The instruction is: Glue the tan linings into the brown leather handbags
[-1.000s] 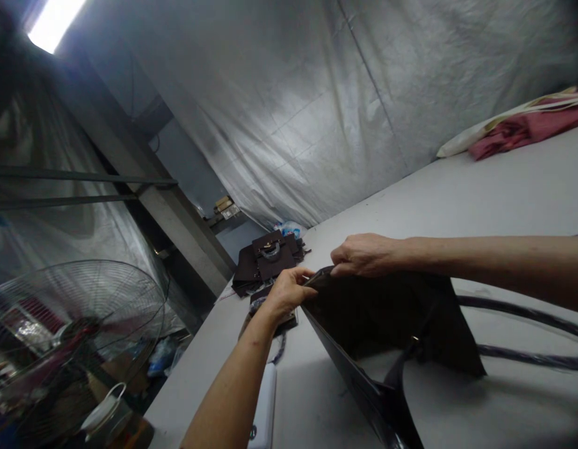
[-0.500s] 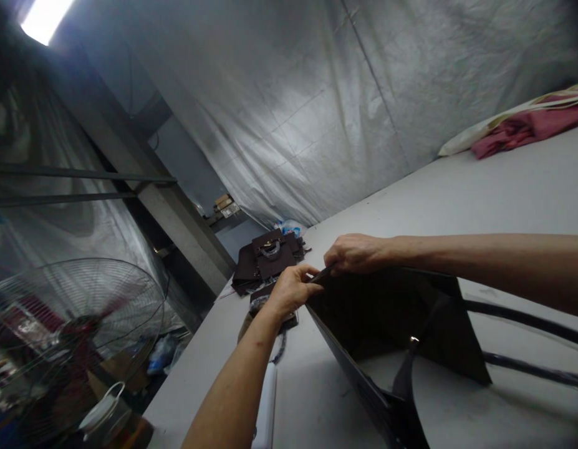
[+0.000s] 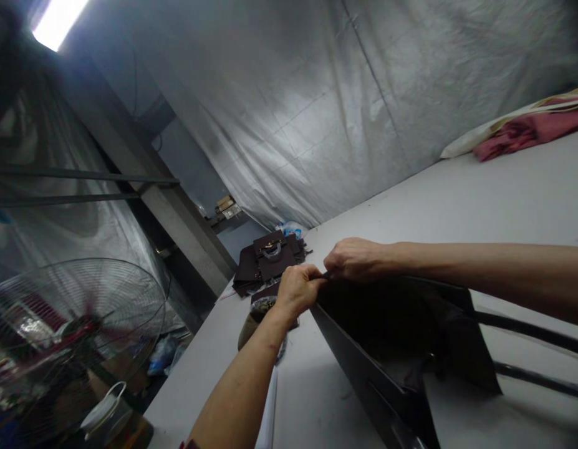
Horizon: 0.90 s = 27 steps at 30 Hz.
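A large dark bag (image 3: pixel 347 358) lies on the white table, its open side facing me so that its shadowed inside shows. Two long dark handles (image 3: pixel 534 333) stretch from it to the right. My left hand (image 3: pixel 298 288) pinches the far upper corner of the bag between thumb and fingers. Close beside it, my right hand (image 3: pixel 356 259) is closed round the same edge, knuckles up. Its fingertips are hidden behind the edge. A small shiny fitting (image 3: pixel 429 358) shows blurred near the bag's near side.
Dark brown handbags (image 3: pixel 272 257) with wrapped handles stand beyond my left hand. A white flat object (image 3: pixel 269 415) lies under my left forearm. Pink cloth (image 3: pixel 527 134) lies at the back right. A caged fan (image 3: pixel 83 324) and a lidded jar (image 3: pixel 113 418) stand at left.
My two hands have drawn closer together along the bag's corner. The bag has shifted slightly right, and its near side has swung and tilted.
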Each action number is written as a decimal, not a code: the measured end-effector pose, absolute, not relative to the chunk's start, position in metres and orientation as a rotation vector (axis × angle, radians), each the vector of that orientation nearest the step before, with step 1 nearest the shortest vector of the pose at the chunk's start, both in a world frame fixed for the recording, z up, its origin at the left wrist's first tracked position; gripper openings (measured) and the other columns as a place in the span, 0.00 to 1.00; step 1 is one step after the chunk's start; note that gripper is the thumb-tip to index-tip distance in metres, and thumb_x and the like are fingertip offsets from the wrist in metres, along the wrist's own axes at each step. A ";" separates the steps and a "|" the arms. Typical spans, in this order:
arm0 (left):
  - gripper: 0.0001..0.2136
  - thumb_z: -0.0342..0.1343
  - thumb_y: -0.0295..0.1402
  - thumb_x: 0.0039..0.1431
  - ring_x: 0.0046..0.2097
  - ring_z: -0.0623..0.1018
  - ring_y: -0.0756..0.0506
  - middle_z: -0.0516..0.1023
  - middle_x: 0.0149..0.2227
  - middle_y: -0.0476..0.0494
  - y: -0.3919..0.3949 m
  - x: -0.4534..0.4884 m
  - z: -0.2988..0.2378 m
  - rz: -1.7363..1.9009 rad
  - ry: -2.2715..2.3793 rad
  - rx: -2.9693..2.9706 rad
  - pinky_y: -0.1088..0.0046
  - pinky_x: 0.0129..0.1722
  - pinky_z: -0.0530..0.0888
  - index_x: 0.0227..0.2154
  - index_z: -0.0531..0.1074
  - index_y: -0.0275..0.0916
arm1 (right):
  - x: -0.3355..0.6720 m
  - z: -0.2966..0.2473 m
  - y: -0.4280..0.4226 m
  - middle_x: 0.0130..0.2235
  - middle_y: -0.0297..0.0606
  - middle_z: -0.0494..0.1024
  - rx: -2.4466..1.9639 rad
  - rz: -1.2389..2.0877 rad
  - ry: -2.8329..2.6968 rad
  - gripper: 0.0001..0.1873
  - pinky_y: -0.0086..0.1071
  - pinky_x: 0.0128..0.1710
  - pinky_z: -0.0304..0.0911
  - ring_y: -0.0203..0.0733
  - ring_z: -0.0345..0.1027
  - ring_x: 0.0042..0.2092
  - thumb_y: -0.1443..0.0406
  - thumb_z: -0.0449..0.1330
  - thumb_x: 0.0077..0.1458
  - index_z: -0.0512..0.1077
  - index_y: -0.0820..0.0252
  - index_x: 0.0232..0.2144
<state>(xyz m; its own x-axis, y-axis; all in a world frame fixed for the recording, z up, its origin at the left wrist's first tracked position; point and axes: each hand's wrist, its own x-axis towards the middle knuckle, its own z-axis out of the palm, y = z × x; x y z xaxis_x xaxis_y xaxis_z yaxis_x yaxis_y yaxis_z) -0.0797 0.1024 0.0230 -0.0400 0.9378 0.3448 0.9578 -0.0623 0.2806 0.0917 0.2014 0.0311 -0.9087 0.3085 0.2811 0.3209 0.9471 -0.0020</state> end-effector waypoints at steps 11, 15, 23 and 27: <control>0.08 0.58 0.36 0.56 0.35 0.77 0.47 0.80 0.30 0.49 0.103 -0.080 0.020 -0.668 -2.028 -2.275 0.77 0.34 0.66 0.33 0.81 0.42 | 0.092 0.037 0.199 0.24 0.35 0.71 -0.254 -0.111 -2.861 0.11 0.32 0.25 0.41 0.33 0.53 0.24 0.72 0.53 0.49 0.76 0.61 0.29; 0.07 0.62 0.34 0.51 0.34 0.76 0.48 0.80 0.30 0.49 0.106 -0.080 0.020 -0.750 -2.105 -2.309 0.77 0.34 0.68 0.32 0.81 0.39 | 0.092 0.034 0.206 0.20 0.29 0.61 -0.209 0.366 -2.823 0.09 0.29 0.25 0.45 0.31 0.49 0.23 0.66 0.54 0.51 0.74 0.62 0.25; 0.06 0.62 0.36 0.51 0.32 0.74 0.48 0.77 0.26 0.49 0.113 -0.079 0.019 -0.819 -2.199 -2.197 0.76 0.31 0.66 0.27 0.80 0.39 | 0.108 0.036 0.227 0.29 0.40 0.76 -0.355 0.819 -2.698 0.23 0.29 0.32 0.59 0.37 0.67 0.30 0.52 0.48 0.60 0.73 0.65 0.30; 0.06 0.62 0.36 0.51 0.31 0.73 0.49 0.76 0.25 0.50 0.111 -0.073 0.020 -0.748 -2.186 -2.164 0.76 0.30 0.65 0.26 0.78 0.39 | 0.113 0.043 0.213 0.30 0.42 0.78 -0.525 0.468 -2.813 0.24 0.29 0.29 0.55 0.38 0.68 0.29 0.50 0.52 0.58 0.76 0.64 0.33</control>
<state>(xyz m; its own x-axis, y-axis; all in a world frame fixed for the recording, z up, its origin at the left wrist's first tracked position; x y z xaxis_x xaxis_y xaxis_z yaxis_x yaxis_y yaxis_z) -0.0731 0.1109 0.0203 -0.0653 0.9497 0.3063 0.9384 -0.0459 0.3425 0.1126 0.2128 0.0426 -0.9064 0.3847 0.1747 0.3073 0.8840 -0.3522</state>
